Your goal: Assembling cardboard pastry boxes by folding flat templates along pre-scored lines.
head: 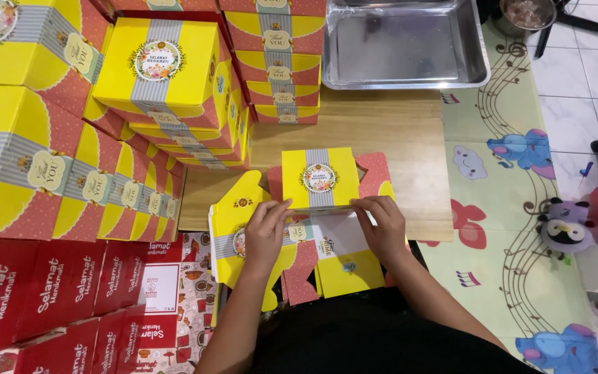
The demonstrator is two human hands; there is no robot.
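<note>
Folding a box (320, 179) from a flat yellow-and-pink blank. Head view: left hand (266, 232) and right hand (382, 225) both press fingers down on the front edge of the box, one at each side, palms flat, not clenched round it. Box sits on a stack of blanks (243, 239), on the wooden board (382, 131) just ahead of the lap. Judgement: even pressure both sides, crease along the scored line, keep corners square. Finished boxes (167, 76) piled left; steel tray (404, 48) beyond.
</note>
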